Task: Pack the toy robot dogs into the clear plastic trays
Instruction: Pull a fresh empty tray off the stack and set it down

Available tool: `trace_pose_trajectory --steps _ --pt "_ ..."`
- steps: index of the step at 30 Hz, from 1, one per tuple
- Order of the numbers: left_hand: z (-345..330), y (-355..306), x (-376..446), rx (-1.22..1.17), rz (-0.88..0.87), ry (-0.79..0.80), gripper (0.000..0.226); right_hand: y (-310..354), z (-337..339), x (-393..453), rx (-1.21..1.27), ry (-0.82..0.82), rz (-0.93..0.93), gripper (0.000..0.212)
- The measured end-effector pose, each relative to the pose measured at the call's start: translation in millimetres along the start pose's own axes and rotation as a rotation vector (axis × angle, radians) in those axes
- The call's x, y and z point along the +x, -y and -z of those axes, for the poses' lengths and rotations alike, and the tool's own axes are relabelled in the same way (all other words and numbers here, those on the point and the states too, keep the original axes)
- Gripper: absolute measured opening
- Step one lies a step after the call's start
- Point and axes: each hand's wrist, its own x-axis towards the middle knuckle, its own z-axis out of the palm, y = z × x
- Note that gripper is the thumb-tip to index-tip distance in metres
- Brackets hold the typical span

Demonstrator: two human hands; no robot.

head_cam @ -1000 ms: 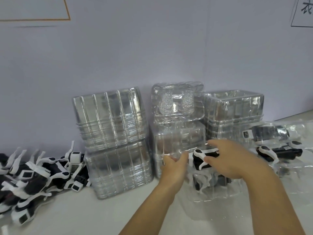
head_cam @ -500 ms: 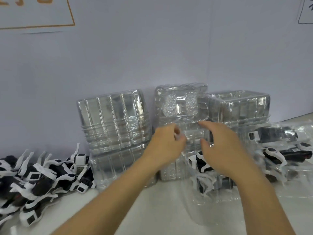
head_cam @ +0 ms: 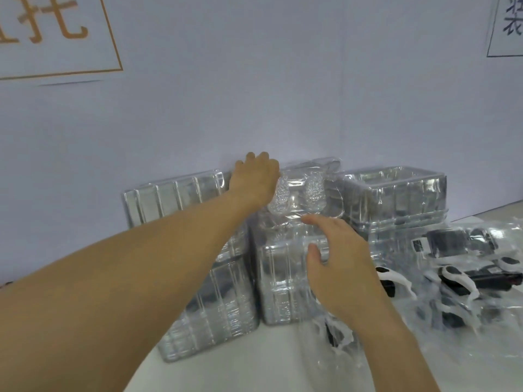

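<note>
My left hand (head_cam: 256,179) reaches far forward and lies on the top left corner of the top clear tray (head_cam: 308,190) of the middle stack; its fingertips are hidden behind the tray's edge. Lower down, my right hand (head_cam: 339,261) hovers with relaxed, spread fingers at the front of that stack (head_cam: 283,284) and holds nothing. A black and white toy robot dog (head_cam: 336,335) lies in a clear tray just below my right wrist. More dogs (head_cam: 458,275) lie packed in clear trays on the right.
A tall stack of clear trays (head_cam: 198,278) stands left of the middle one, and a lower stack (head_cam: 396,196) stands to its right, all against the white wall (head_cam: 254,94). The white table (head_cam: 240,363) runs in front.
My left hand rose from the packed tray to the top of the middle stack. My right hand left the toy dog and lifted toward the stack. The view tilted up; the loose dogs at left are out of frame.
</note>
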Motion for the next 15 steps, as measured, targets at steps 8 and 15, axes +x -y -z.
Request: trace_pose_trajectory --steps 8,15 --pt "13 1 -34 -0.28 -0.074 -0.078 0.029 -1 -5 0 0.025 -0.009 0.021 0.041" --pt "27 -11 -44 -0.559 -0.001 0.158 0.022 -8 -10 3 0.01 -0.008 0.015 0.04"
